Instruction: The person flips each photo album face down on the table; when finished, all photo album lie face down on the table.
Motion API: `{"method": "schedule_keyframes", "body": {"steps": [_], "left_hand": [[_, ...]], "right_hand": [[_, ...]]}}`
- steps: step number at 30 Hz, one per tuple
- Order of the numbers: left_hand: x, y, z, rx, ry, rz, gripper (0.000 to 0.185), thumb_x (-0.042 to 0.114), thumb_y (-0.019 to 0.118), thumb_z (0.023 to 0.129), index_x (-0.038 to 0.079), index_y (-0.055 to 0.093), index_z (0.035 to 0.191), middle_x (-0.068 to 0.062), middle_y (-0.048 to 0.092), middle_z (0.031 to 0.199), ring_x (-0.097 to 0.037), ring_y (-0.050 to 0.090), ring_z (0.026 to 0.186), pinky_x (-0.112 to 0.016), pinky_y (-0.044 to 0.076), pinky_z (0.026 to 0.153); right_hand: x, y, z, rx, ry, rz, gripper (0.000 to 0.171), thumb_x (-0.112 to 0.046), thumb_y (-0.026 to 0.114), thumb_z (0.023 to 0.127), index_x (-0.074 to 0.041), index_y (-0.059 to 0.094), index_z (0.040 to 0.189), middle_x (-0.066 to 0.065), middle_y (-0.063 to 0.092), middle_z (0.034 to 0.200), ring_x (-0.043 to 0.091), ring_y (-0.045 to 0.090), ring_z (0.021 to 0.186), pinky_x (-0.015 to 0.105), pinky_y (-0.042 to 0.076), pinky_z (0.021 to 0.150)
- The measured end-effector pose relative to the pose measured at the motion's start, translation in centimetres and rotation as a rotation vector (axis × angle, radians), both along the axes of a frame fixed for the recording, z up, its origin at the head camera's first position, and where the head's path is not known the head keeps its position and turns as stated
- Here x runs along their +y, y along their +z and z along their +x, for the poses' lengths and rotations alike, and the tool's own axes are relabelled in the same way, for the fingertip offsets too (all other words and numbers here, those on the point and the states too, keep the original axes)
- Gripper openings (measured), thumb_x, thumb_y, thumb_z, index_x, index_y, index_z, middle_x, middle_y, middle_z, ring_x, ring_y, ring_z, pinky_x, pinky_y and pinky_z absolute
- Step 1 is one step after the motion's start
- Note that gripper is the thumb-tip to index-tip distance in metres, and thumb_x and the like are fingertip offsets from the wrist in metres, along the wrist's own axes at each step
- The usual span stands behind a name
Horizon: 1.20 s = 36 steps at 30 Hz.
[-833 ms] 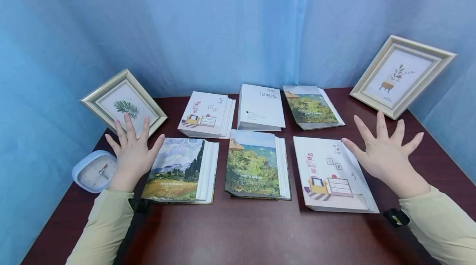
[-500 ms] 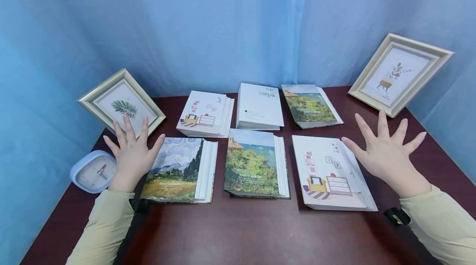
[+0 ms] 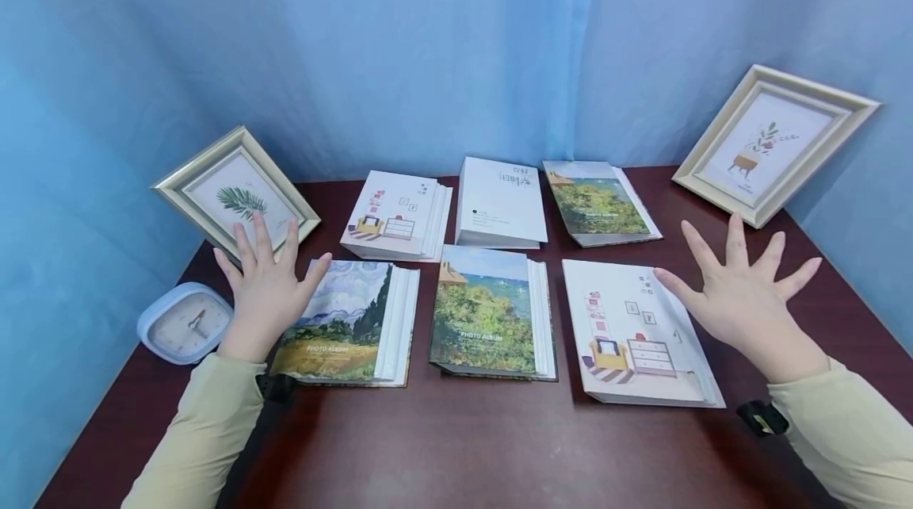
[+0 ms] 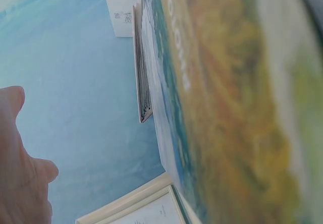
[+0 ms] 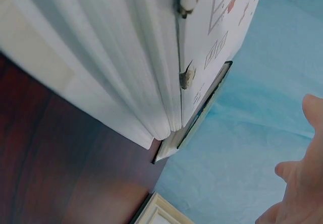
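Note:
My left hand (image 3: 269, 295), fingers spread, hovers at the left edge of a photo album with a wheat field and cypress cover (image 3: 335, 327). Fingers also spread, my right hand (image 3: 742, 303) hangs beside the right edge of a white album with an armchair and drawers drawn on it (image 3: 635, 334). Between them lies an album with a green seaside painting (image 3: 485, 315). Behind stand a second armchair album (image 3: 395, 216), a plain white album with lettering (image 3: 502, 204) and another seaside album (image 3: 602, 204). The right wrist view shows the near armchair album's page edges (image 5: 116, 57), its cover corner scuffed.
A framed leaf print (image 3: 238, 196) leans at the back left, a framed potted plant print (image 3: 777, 144) at the back right. A blue clock (image 3: 185, 324) sits left of my left hand. Blue curtain (image 3: 428, 49) hangs behind the dark wooden table (image 3: 499, 445).
My left hand has shifted slightly right and up, nearer the wheat field album. The right hand stays nearly still, and the albums stay in place while the head view drifts a little.

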<state>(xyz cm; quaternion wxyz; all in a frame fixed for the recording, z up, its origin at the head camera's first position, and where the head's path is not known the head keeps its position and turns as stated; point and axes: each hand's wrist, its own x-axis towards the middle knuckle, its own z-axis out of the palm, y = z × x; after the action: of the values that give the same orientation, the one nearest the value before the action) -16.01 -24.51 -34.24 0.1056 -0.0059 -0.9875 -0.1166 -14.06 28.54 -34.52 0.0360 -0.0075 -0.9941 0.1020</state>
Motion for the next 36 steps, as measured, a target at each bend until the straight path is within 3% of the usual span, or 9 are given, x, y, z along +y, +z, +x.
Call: {"method": "schedule_keyframes", "body": {"steps": [22,36], "left_hand": [[0.8,0.3,-0.4,0.024,-0.010,0.004,0.082,0.066,0.030,0.093,0.010,0.019,0.152,-0.019,-0.019,0.156,-0.041,-0.026,0.139,-0.069,-0.016,0.104],[3.3,1.4,-1.9,-0.004,-0.036,0.010,0.078,0.061,0.036,0.095,0.015,0.012,0.154,-0.020,-0.020,0.155,-0.042,-0.025,0.139,-0.069,-0.015,0.105]], "right_hand": [[-0.3,0.7,-0.3,0.012,0.036,-0.022,0.085,-0.069,0.033,0.090,-0.020,0.005,0.154,0.030,-0.019,0.152,0.065,-0.027,0.125,0.078,-0.026,0.084],[-0.8,1.5,-1.0,0.006,0.056,-0.035,0.084,-0.068,0.032,0.091,-0.018,0.007,0.154,0.031,-0.020,0.150,0.061,-0.032,0.125,0.078,-0.026,0.084]]}}
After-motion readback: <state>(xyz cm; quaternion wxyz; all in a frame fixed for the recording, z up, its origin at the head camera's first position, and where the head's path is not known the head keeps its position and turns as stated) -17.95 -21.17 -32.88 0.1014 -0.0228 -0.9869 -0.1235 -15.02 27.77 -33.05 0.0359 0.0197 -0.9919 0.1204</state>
